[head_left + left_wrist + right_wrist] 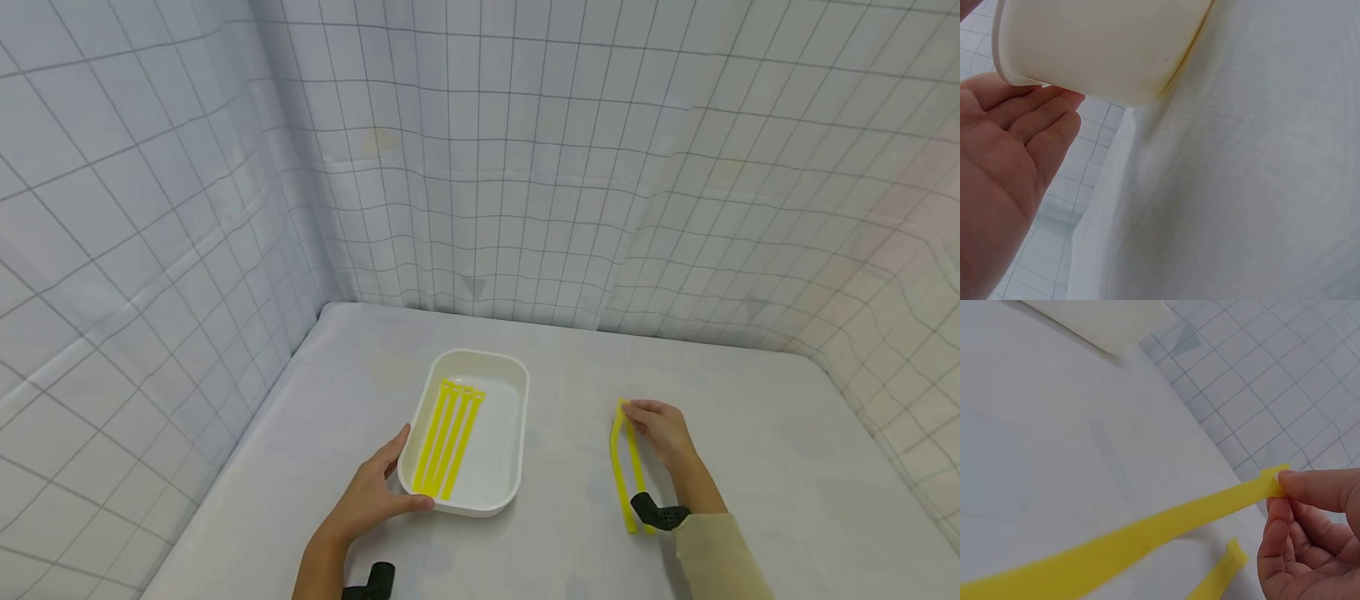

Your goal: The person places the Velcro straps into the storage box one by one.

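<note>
A white tray (501, 433) sits on the table, with several yellow straps (447, 442) side by side along its left half. My left hand (367, 500) grips the tray's near left corner, thumb over the near rim and fingers along the left side. In the left wrist view, the fingers (1047, 122) touch beneath the tray's rim. Right of the tray, my right hand (663, 429) pinches the far end of a flat yellow strap (1147, 534) between thumb and fingertips; that end is raised. Another yellow strap (1217, 578) lies beside it on the table.
The white-covered table (570, 533) carries the tray and straps. White grid-patterned curtains (480, 167) rise behind it and on both sides. A black wrist mount (660, 512) hangs over the near ends of the straps by my right hand.
</note>
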`<action>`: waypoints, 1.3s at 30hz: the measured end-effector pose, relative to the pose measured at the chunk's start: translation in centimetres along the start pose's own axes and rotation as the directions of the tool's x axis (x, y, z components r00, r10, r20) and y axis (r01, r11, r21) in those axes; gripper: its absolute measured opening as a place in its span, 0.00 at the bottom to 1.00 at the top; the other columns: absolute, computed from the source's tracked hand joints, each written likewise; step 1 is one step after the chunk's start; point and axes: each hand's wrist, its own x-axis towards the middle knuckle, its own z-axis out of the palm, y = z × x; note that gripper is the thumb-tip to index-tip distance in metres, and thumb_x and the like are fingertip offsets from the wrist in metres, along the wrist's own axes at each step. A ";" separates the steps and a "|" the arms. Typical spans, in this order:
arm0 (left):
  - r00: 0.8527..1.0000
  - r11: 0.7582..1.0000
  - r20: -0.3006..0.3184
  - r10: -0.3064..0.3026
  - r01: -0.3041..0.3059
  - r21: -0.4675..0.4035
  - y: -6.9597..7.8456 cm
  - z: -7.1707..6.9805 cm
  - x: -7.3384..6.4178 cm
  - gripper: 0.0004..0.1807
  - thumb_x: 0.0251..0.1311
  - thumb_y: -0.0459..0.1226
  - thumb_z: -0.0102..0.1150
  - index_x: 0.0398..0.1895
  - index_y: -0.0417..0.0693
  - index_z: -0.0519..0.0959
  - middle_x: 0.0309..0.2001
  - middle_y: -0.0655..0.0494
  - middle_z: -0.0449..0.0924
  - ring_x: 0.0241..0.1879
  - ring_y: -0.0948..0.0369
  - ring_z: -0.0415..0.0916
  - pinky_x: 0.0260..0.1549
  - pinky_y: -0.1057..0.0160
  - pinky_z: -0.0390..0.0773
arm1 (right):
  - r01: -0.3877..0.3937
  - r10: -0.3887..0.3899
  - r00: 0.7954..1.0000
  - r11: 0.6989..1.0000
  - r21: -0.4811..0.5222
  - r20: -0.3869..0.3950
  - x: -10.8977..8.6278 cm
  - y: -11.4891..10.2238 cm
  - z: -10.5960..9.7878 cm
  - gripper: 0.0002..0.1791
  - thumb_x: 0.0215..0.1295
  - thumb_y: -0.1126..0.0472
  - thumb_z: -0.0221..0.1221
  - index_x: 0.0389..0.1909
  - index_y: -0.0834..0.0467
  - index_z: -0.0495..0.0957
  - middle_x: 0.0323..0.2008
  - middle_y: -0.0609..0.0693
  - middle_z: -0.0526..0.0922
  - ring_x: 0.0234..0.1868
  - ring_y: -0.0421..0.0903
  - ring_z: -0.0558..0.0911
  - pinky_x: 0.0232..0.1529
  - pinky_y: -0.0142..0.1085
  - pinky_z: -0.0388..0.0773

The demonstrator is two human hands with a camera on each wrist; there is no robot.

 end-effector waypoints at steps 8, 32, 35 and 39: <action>1.000 1.000 -0.002 0.010 -0.010 0.005 0.1 0.0 0.0 0.60 0.32 0.46 0.77 0.70 0.42 0.52 0.69 0.48 0.50 0.67 0.53 0.49 0.61 0.56 0.58 | -0.020 0.021 0.998 1.000 0.016 -0.061 -0.8 -0.3 -0.2 0.22 0.59 0.63 0.62 0.49 0.73 0.71 0.30 0.43 0.79 0.32 0.37 0.78 0.37 0.26 0.78; 1.000 0.999 -0.027 -0.005 0.006 0.042 0.0 0.1 0.1 0.62 0.30 0.47 0.78 0.70 0.41 0.52 0.69 0.50 0.51 0.67 0.54 0.49 0.61 0.56 0.59 | 0.133 -0.139 0.981 0.990 -0.052 -0.137 1.2 3.1 -2.4 0.26 0.47 0.48 0.69 0.41 0.64 0.77 0.37 0.48 0.79 0.36 0.41 0.79 0.38 0.24 0.77; 1.000 0.999 -0.025 -0.010 0.011 0.043 -0.1 0.1 0.1 0.62 0.29 0.47 0.78 0.70 0.42 0.52 0.69 0.50 0.50 0.67 0.54 0.49 0.61 0.57 0.59 | 0.135 -0.142 0.982 0.989 -0.059 -0.126 0.6 2.7 -2.4 0.24 0.50 0.50 0.68 0.41 0.63 0.78 0.39 0.50 0.80 0.37 0.42 0.79 0.41 0.27 0.78; 1.000 0.999 -0.019 -0.022 0.023 0.033 0.0 0.2 0.1 0.62 0.29 0.47 0.78 0.70 0.42 0.52 0.69 0.50 0.50 0.67 0.55 0.49 0.61 0.58 0.59 | 0.128 -0.139 0.979 0.989 -0.079 -0.152 0.7 3.4 -2.8 0.26 0.50 0.48 0.68 0.43 0.63 0.77 0.40 0.51 0.79 0.38 0.42 0.78 0.40 0.25 0.77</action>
